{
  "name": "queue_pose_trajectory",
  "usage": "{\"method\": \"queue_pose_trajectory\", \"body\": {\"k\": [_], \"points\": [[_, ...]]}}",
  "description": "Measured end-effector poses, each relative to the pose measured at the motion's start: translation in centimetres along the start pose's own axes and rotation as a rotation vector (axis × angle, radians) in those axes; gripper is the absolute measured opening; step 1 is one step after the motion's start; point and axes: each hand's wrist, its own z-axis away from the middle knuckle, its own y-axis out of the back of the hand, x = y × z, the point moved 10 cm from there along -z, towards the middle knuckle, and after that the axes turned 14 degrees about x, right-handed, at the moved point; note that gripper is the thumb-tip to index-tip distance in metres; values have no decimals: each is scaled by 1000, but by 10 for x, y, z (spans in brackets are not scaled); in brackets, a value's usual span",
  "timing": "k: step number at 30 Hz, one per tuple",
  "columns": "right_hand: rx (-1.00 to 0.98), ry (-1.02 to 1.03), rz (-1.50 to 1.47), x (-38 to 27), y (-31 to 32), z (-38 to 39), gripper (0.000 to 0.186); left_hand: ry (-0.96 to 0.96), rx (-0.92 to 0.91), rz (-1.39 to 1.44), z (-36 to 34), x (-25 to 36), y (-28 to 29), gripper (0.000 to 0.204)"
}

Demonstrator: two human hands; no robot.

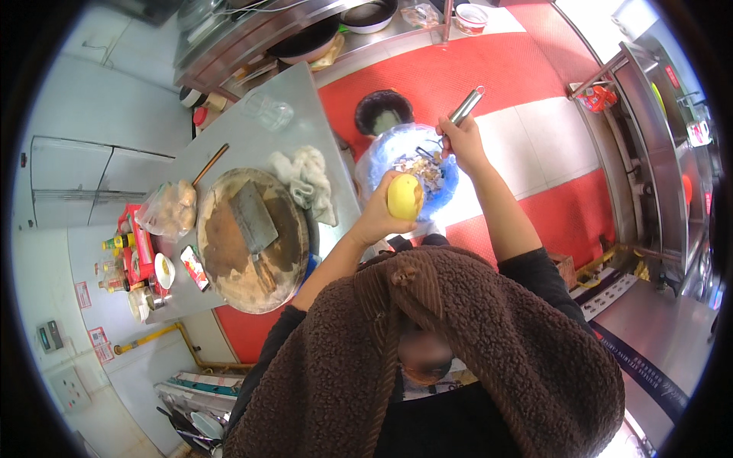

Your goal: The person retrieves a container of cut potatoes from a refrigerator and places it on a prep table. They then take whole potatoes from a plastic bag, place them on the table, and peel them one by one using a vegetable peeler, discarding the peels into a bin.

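A mostly peeled yellow potato [403,197] sits in my left hand [376,214], with a strip of brown skin left along its right side. My right hand [463,143] is closed round a peeler [464,107]; its silver handle points up and right, and its dark head hangs just right of the potato, apart from it. Below both hands stands a bin lined with a translucent blue bag [450,183], holding peelings and scraps [424,169]. My left fingertips are hidden behind the potato.
Left of me, a steel table [179,164] carries a round chopping board [221,263] with a cleaver [253,217] on it, a white cloth [305,179] and a bag of potatoes [172,210]. A dark basket [382,113] stands beyond the bin. Steel counters [649,336] line the right.
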Motion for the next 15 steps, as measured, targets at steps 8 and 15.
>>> {"method": "queue_pose_trajectory", "body": {"k": [8,15], "points": [[-153,149,-164,-44,-6,38,15,271,57,486,-6,-12,-3,63],[-459,-187,-272,-20,-50,76,16,323,136,265,-5,-28,2,54]]}}
